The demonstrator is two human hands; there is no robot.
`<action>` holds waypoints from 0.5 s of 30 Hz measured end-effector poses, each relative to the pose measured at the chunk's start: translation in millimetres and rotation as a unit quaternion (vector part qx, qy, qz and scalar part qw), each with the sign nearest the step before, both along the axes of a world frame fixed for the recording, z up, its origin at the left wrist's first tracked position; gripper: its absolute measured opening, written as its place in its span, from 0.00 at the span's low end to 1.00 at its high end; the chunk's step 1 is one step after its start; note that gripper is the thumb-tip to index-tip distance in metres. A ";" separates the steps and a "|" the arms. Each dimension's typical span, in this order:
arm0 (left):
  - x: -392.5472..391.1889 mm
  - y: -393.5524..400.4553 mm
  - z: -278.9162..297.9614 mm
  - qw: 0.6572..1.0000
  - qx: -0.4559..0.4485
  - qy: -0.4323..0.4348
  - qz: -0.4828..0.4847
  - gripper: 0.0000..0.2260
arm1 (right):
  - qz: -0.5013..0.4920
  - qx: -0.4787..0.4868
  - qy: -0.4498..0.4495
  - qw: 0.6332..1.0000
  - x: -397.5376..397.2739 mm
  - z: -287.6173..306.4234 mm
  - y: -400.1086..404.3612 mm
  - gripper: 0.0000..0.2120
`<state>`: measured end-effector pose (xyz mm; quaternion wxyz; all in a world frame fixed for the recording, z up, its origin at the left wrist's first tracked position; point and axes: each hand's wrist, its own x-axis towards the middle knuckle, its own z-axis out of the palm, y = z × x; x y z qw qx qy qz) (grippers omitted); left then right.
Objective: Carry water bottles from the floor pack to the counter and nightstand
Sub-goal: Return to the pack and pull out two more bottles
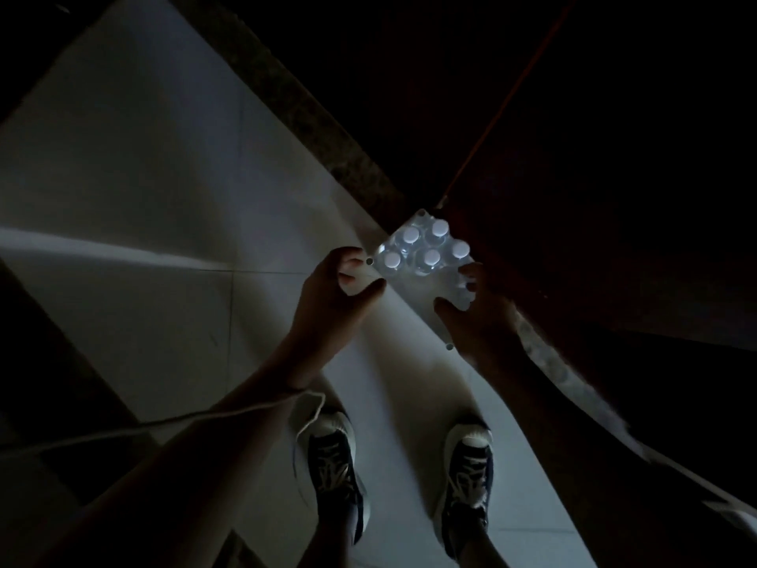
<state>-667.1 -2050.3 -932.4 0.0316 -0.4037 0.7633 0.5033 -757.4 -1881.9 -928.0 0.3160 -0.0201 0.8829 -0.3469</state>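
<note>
A shrink-wrapped pack of water bottles (422,250) stands on the pale tiled floor (143,198) against a dark wall, seen from straight above. Several white caps show through the clear wrap; the near part of the pack looks open, with loose plastic. My left hand (332,295) hovers just left of the pack with curled fingers, and whether it pinches the wrap is unclear in the dim light. My right hand (475,313) rests on the near right corner, fingers closed on the torn wrap (461,295).
The room is very dark. A speckled stone skirting (311,112) runs diagonally along the wall, with dark wooden furniture (614,198) to the right. My two feet in dark sneakers (340,465) stand on the tiles below the pack. A cord (164,424) crosses my left forearm.
</note>
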 end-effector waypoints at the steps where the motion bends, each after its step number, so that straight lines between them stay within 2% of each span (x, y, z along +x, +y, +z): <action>1: -4.2 -1.4 -30.9 1.000 -0.006 -0.004 -0.017 0.21 | -0.001 -0.001 -0.002 1.000 -0.2 -29.9 -3.3 0.29; 5: -22.3 -3.0 -145.3 0.995 -0.036 -0.018 -0.091 0.28 | 0.019 -0.009 0.053 0.998 -2.2 -133.6 -16.7 0.31; 8: -31.9 -2.2 -210.9 0.987 -0.062 -0.030 -0.144 0.34 | 0.023 -0.013 0.100 0.995 -7.3 -187.7 -23.4 0.32; 11: -36.7 -2.4 -247.7 0.986 -0.073 -0.011 -0.149 0.31 | 0.013 -0.010 0.126 0.992 -13.4 -221.9 -27.5 0.37; 15: -44.5 -5.7 -268.4 0.984 -0.102 0.009 -0.148 0.31 | -0.018 0.001 0.126 0.992 -17.0 -252.3 -33.3 0.33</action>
